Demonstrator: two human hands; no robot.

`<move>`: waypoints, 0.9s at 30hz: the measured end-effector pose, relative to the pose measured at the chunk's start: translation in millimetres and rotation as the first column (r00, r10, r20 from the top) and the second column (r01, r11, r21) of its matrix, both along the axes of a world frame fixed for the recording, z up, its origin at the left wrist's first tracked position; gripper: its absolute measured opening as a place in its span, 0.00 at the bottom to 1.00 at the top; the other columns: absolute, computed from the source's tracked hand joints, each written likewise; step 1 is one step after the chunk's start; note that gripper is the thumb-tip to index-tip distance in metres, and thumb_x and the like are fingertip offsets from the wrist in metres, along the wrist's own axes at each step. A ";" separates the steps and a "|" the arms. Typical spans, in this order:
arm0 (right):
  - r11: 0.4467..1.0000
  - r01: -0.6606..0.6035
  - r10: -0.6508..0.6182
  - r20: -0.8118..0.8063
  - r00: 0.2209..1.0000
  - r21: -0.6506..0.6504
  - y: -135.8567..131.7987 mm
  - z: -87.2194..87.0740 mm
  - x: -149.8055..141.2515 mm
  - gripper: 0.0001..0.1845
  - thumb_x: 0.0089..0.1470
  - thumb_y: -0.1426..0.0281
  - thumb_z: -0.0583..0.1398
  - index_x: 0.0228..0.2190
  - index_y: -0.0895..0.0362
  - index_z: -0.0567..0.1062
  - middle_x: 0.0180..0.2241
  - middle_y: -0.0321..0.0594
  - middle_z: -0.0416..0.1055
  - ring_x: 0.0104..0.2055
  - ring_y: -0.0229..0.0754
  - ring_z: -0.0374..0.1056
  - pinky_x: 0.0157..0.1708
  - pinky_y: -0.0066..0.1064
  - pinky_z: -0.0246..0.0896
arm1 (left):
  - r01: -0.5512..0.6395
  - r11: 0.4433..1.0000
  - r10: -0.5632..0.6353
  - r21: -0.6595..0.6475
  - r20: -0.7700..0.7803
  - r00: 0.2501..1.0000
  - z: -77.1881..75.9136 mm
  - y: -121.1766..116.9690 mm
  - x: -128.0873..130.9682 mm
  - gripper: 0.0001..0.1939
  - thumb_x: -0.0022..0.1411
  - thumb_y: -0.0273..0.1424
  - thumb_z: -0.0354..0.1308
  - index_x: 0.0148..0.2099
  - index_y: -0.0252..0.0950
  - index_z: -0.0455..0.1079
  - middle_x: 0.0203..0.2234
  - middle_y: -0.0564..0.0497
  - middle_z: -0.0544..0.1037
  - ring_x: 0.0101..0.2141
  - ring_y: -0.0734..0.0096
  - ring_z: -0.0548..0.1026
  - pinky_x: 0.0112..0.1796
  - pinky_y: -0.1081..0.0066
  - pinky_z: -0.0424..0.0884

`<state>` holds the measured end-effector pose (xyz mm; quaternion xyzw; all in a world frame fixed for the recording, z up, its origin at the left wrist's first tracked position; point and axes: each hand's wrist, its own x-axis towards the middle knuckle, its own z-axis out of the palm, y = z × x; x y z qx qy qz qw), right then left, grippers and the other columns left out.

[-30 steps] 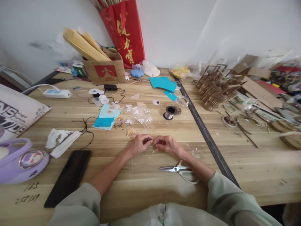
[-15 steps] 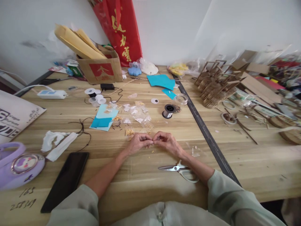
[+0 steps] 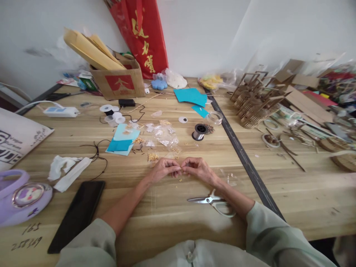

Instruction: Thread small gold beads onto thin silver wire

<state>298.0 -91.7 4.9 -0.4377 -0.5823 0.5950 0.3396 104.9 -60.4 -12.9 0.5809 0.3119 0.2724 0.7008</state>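
My left hand (image 3: 164,169) and my right hand (image 3: 197,168) meet fingertip to fingertip over the table, both closed in a pinch. A tiny gold bead (image 3: 181,168) shows at the right fingertips. Whatever the left fingers hold is too small to make out. Just below the hands lie a few gold rings (image 3: 180,180) on the wood. Beyond the left hand is a small clear bag of gold beads (image 3: 152,157). Scissors (image 3: 211,200) with pale handles lie partly open beside my right forearm. A faint clear strand (image 3: 154,196) seems to lie near the left wrist.
A wire spool (image 3: 199,132) stands behind the right hand. Bags of silver pieces (image 3: 166,137) and blue cards (image 3: 122,142) lie further back. At left are a black phone (image 3: 77,215) and a purple case (image 3: 25,196). Wooden baskets (image 3: 256,98) stand at right.
The fingertips have drawn slightly apart, and a gold bead now shows between them. Both hands otherwise stay in the same place.
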 end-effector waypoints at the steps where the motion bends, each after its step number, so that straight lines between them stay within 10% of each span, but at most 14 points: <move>1: 1.000 0.000 0.000 0.000 1.000 0.000 0.2 0.0 -0.1 0.16 0.48 0.59 0.64 0.30 0.60 0.74 0.26 0.37 0.72 0.27 0.35 0.67 0.26 0.25 0.62 | 0.003 1.000 -0.003 0.003 -0.003 1.000 -0.4 0.1 0.0 0.15 0.53 0.38 0.63 0.30 0.29 0.74 0.22 0.49 0.77 0.21 0.78 0.71 0.25 0.77 0.68; 17: 1.000 0.017 -0.017 -0.004 1.000 0.005 2.6 9.7 3.3 0.15 0.50 0.60 0.62 0.29 0.60 0.70 0.23 0.35 0.68 0.25 0.33 0.64 0.24 0.24 0.61 | 0.012 1.000 -0.012 0.002 -0.011 1.000 -1.8 1.3 1.1 0.14 0.54 0.37 0.62 0.30 0.29 0.73 0.22 0.48 0.78 0.21 0.77 0.73 0.25 0.76 0.69; 27: 0.949 0.129 -0.173 0.134 0.976 0.286 8.6 57.2 52.2 0.10 0.53 0.63 0.60 0.31 0.59 0.72 0.26 0.36 0.67 0.28 0.35 0.65 0.26 0.26 0.63 | -0.007 1.000 0.007 -0.024 -0.004 1.000 -3.4 2.1 2.5 0.14 0.51 0.37 0.65 0.28 0.29 0.70 0.21 0.50 0.76 0.21 0.78 0.72 0.24 0.78 0.68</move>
